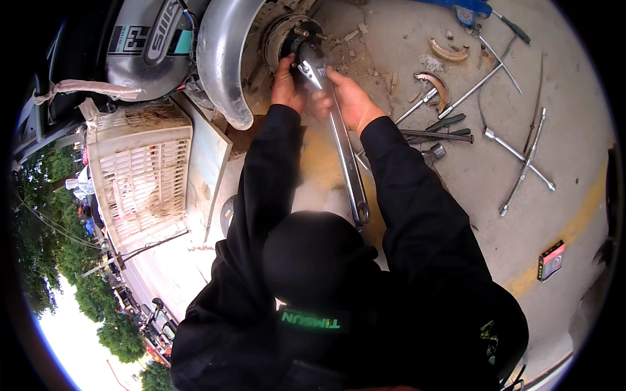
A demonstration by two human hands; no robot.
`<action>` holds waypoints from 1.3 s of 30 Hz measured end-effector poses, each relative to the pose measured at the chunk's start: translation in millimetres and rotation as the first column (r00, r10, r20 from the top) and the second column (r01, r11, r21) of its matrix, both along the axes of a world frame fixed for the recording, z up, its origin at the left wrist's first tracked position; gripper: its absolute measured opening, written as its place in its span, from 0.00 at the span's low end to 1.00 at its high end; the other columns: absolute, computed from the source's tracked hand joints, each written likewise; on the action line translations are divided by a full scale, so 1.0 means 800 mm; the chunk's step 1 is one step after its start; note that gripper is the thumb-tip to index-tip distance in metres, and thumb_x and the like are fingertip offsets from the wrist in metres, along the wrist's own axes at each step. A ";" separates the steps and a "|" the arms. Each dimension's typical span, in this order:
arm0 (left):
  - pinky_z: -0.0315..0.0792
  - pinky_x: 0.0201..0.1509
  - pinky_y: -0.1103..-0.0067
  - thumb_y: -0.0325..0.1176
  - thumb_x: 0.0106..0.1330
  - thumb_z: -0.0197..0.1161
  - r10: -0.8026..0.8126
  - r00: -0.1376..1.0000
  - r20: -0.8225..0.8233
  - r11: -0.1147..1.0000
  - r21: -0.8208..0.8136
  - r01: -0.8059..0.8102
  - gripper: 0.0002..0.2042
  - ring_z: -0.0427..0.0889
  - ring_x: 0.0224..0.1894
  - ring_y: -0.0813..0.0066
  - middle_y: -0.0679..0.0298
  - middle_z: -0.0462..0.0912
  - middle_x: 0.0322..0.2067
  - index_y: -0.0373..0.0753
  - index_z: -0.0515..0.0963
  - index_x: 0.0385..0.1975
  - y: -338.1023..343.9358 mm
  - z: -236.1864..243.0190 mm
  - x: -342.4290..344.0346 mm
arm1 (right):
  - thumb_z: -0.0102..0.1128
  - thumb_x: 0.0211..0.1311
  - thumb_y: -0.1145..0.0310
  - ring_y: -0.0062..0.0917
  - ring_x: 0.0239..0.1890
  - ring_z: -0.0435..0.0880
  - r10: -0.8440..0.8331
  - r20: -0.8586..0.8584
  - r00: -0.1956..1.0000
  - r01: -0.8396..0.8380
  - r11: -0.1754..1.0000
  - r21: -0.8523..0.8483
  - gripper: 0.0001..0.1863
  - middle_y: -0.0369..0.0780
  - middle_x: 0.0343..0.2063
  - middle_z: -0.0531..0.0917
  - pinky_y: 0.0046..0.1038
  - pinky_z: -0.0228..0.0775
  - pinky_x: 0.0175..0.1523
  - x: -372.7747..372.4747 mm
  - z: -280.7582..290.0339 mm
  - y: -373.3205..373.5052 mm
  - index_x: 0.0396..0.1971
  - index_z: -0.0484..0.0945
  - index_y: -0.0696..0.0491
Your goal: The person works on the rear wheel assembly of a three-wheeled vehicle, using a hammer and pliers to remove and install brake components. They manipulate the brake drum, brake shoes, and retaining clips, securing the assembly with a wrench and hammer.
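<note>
I'm seeing both hands working at the wheel hub (pixel 291 36) of the scooter, far centre. Left hand (pixel 287 81) is closing around the head of the long wrench (pixel 339 133), fingers wrapped at the hub end. Right hand (pixel 349 98) is gripping the wrench shaft just below the head, fingers curled shut on it. The wrench is running from the hub back toward me, handle end hanging free near my chest. Chrome exhaust pipe (pixel 222 58) is curving just left of the hub. White plastic crate (pixel 140 173) is sitting to the left under the scooter body. On the concrete floor (pixel 495 215) to the right I'm seeing loose tools lying about: a cross wrench (pixel 521 156), a T-handle wrench (pixel 482 81), screwdrivers (pixel 443 133), and two curved brake shoes (pixel 448 52) further off
</note>
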State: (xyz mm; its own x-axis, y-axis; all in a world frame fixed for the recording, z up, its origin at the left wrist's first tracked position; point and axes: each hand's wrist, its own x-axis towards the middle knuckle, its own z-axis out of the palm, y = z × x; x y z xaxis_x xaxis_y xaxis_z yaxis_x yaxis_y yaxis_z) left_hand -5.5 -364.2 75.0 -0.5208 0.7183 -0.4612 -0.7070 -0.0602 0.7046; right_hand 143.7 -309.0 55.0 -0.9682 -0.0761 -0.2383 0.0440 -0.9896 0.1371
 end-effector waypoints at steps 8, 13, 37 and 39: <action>0.69 0.62 0.61 0.48 0.54 0.70 0.011 0.996 0.094 1.000 -0.015 -0.010 0.36 0.73 0.53 0.51 0.43 0.71 0.51 0.30 0.64 0.56 0.000 -0.014 0.011 | 0.51 0.69 0.48 0.48 0.32 0.84 -0.722 0.097 0.685 -0.497 -0.366 0.787 0.26 0.56 0.31 0.83 0.45 0.74 0.38 0.049 -0.013 -0.008 0.42 0.73 0.62; 0.70 0.62 0.61 0.47 0.57 0.69 0.005 0.995 0.102 1.000 -0.017 -0.003 0.33 0.74 0.54 0.54 0.46 0.73 0.50 0.31 0.65 0.55 -0.019 -0.021 0.002 | 0.52 0.68 0.49 0.56 0.35 0.81 -0.646 0.214 0.733 -0.621 -0.507 0.597 0.26 0.59 0.30 0.82 0.51 0.71 0.41 0.046 0.054 -0.015 0.45 0.73 0.61; 0.67 0.62 0.59 0.50 0.58 0.67 0.005 1.000 0.003 0.997 0.075 -0.005 0.32 0.71 0.58 0.57 0.52 0.67 0.57 0.42 0.64 0.59 -0.010 -0.030 0.011 | 0.50 0.68 0.50 0.59 0.40 0.80 -0.659 0.274 0.701 -0.678 -0.494 0.544 0.25 0.60 0.30 0.82 0.52 0.70 0.48 0.030 0.065 -0.011 0.47 0.73 0.60; 0.69 0.60 0.60 0.50 0.58 0.66 0.022 1.000 0.012 0.998 0.064 -0.023 0.29 0.73 0.55 0.60 0.54 0.71 0.54 0.42 0.67 0.56 -0.011 -0.029 0.011 | 0.50 0.67 0.50 0.59 0.40 0.80 -0.647 0.251 0.721 -0.652 -0.509 0.561 0.25 0.60 0.31 0.82 0.51 0.70 0.48 0.030 0.066 -0.009 0.46 0.73 0.60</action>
